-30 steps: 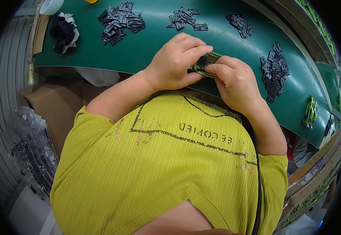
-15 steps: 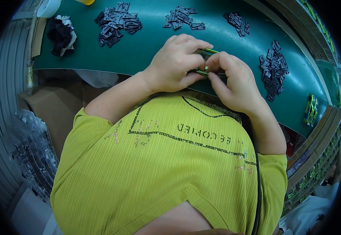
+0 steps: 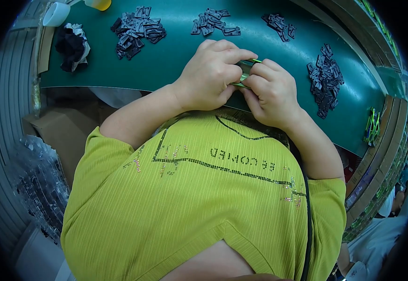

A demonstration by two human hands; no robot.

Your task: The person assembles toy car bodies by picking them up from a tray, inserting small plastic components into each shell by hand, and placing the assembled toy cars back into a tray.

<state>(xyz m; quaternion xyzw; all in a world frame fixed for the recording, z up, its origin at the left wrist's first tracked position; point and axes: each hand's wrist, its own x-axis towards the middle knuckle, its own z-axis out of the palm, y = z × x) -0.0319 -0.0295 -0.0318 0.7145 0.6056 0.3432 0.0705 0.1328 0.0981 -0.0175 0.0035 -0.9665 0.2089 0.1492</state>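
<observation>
Between my two hands, close to my body, is a thin bright green frame [image 3: 244, 77] with dark parts. Only its narrow edges and a bit of its middle show; my fingers cover the rest. My left hand [image 3: 214, 70] is closed around its left side, the forefinger stretched along the far edge. At the right end, my right hand [image 3: 273, 90] pinches it with bent fingers and thumb. Beyond the hands lie loose heaps of small flat black pieces: a large pile [image 3: 138, 32], a smaller pile [image 3: 213, 21], a little cluster [image 3: 279, 26] and a long pile [image 3: 325, 79].
On the green table [image 3: 84, 77] a dark and white cloth [image 3: 73, 46] lies left, near a white round container [image 3: 56, 14]. Several similar green frames [image 3: 372, 126] rest at the right edge. A cardboard box [image 3: 63, 129] stands below left. Stacked trays [image 3: 377, 173] and another person [image 3: 377, 243] are at right.
My right hand has shifted slightly left and its fingers have curled in closer around the green frame. The left hand keeps its grip. The whole view has tilted a little.
</observation>
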